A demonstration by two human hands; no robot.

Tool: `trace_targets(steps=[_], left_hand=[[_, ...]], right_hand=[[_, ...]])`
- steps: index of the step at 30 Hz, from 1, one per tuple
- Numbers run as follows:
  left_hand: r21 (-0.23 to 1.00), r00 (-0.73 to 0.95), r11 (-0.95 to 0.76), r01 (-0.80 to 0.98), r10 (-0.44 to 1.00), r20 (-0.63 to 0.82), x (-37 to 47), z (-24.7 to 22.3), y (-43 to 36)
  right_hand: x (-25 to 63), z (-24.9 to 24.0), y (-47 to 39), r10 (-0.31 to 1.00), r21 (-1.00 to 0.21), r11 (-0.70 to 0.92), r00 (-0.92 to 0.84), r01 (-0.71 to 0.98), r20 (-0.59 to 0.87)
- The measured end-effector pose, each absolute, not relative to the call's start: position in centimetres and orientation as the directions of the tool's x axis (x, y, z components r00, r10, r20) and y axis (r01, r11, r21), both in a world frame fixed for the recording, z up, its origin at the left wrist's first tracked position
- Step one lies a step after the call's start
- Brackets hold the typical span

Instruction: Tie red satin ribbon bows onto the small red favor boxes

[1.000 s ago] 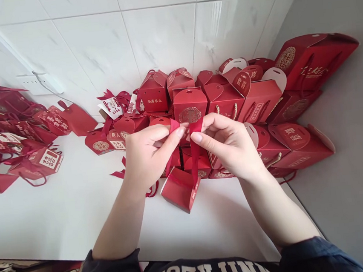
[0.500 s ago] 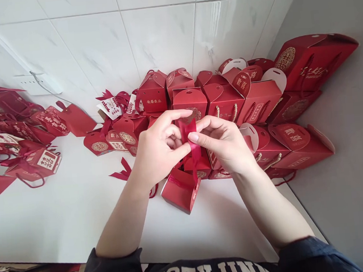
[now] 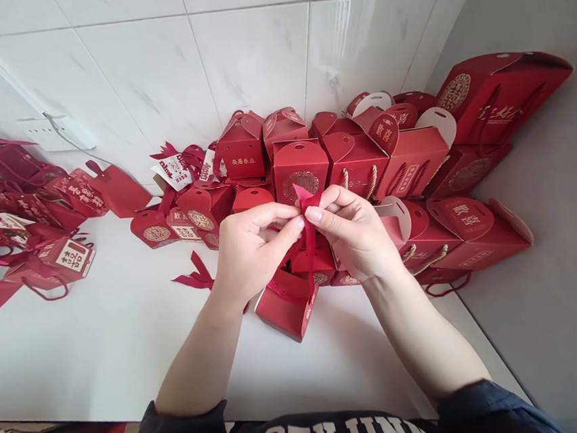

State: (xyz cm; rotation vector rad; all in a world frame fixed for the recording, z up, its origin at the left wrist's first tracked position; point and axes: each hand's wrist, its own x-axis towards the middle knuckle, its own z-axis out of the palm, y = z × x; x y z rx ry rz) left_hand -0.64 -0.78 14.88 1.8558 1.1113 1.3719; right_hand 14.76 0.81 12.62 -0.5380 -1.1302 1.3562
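My left hand [image 3: 258,246] pinches the red ribbon [image 3: 310,238] between thumb and index finger. Close beside it, my right hand [image 3: 355,227] has its thumb and fingers closed on the same ribbon. One pointed ribbon end sticks up between the two hands, and a long tail hangs down. Below them, a small red box [image 3: 286,312] lies tilted on the white table, with ribbon across its upper part. Part of the ribbon is hidden behind my fingers.
Red gift boxes [image 3: 354,159] stand stacked behind and right, against the tiled wall and grey side panel. More red boxes [image 3: 50,260] lie at the left. A loose ribbon bow [image 3: 195,273] rests on the table [image 3: 127,341] left of my forearm.
My left index finger has come down from its raised position and now meets the thumb at the ribbon. The ribbon between my hands is narrower, with its pointed end showing above.
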Motion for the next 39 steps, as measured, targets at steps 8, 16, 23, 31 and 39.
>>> trace_targets(steps=[8,16,23,31,39], left_hand=[[0.751,0.169,-0.518,0.41,0.852,0.495,-0.8,14.6,-2.3],[0.469,0.011,-0.2,0.86,0.927,0.375,-0.3,5.6,-7.7],[0.672,-0.012,-0.146,0.726,0.974,0.224,-1.2,3.3,-7.5],[0.766,0.161,-0.234,0.598,0.972,0.171,-2.3,3.4,-7.2],[0.799,0.163,-0.209,0.563,0.977,0.14,-3.2,2.5,-6.5]], right_hand=[[14.3,12.6,1.2,0.957,-0.825,0.184,-0.095,-0.535,0.275],[14.1,13.1,0.4,0.92,-0.837,0.325,-0.057,-0.44,0.387],[13.6,13.6,-0.3,0.896,-0.853,0.37,-0.1,-0.369,0.432],[13.5,13.8,-0.7,0.886,-0.86,0.358,-0.157,-0.363,0.435],[13.1,14.9,-0.7,0.869,-0.853,0.397,-0.159,-0.339,0.468]])
